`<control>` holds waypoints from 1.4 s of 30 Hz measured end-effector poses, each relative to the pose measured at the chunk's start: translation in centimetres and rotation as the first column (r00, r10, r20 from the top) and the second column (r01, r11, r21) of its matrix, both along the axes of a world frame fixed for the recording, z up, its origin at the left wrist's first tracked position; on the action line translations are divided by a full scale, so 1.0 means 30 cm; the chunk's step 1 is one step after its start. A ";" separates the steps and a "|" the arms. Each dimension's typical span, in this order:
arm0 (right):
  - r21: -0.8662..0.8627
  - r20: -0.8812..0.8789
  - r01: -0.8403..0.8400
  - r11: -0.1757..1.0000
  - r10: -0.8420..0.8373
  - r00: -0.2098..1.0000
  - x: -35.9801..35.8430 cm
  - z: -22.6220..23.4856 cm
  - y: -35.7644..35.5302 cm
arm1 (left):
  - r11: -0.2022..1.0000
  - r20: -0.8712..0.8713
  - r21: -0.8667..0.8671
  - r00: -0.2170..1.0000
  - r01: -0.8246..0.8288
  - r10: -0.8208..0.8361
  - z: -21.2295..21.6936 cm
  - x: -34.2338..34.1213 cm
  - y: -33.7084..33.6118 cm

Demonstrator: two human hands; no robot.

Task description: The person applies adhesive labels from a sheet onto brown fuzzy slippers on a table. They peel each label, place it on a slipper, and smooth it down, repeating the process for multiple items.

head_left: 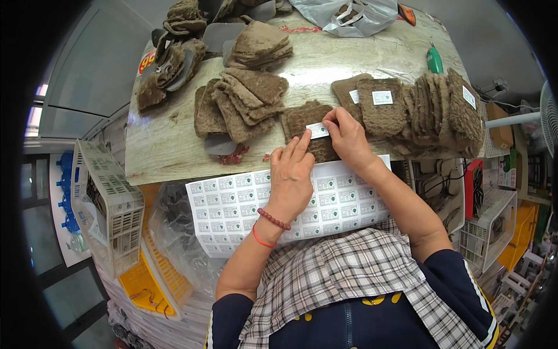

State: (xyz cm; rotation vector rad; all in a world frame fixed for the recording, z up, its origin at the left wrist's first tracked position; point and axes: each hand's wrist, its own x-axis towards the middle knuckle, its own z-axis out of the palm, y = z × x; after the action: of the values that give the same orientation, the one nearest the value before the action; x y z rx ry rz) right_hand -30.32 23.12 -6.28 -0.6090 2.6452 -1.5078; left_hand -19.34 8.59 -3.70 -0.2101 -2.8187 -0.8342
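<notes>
A brown fleecy insole (303, 119) lies at the table's near edge. A small white sticker (317, 130) rests on it. My left hand (292, 174) lies flat with its fingertips pressing the sticker's left end. My right hand (347, 136) pinches the sticker's right end against the insole. Under both wrists, a white sheet of small printed stickers (232, 203) hangs over my lap. To the right lies a fanned row of brown insoles (433, 113), and some of them bear stickers.
Unlabelled brown insoles (241, 102) are piled at the centre and back left of the wooden table (168, 145). A green tool (434, 60) and a plastic bag (349, 14) sit at the back. A white crate (110, 203) and a yellow crate (151, 282) stand at my left.
</notes>
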 end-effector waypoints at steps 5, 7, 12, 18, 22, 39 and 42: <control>0.013 -0.067 0.003 1.000 -0.002 0.998 0.004 -0.007 -0.002 | 0.996 0.053 -0.090 0.998 0.027 -0.023 0.002 0.001 0.002; 0.029 -0.114 0.002 1.000 0.001 0.994 0.007 -0.007 -0.002 | 0.995 0.060 -0.095 0.998 0.030 -0.024 0.002 0.004 0.003; 0.115 -0.282 0.019 0.993 0.014 0.959 0.014 -0.009 -0.012 | 0.993 0.078 -0.119 0.997 0.025 -0.016 0.000 0.004 0.008; 0.166 -0.113 0.009 0.986 0.010 0.994 0.028 0.013 -0.009 | 0.991 0.089 -0.133 0.996 0.030 -0.018 0.009 0.004 0.008; 0.148 -0.131 0.092 0.985 -0.072 0.989 0.018 0.016 -0.007 | 0.990 0.080 -0.135 0.996 0.036 -0.025 0.009 0.003 0.010; -0.063 0.173 0.127 0.990 -0.114 0.978 0.037 0.114 0.012 | 0.999 0.012 -0.033 1.000 -0.004 0.005 0.031 0.047 -0.005; -0.184 0.170 0.220 0.958 -0.189 0.967 -0.016 0.229 0.086 | 0.998 0.051 0.058 0.999 -0.006 0.003 0.068 0.073 -0.018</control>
State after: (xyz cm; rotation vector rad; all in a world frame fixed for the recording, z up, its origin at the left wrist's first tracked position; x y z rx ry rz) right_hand -30.80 25.70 0.58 -0.2192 2.5256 -1.8133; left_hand -17.16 8.06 -1.67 -0.1768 -2.8360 -0.9326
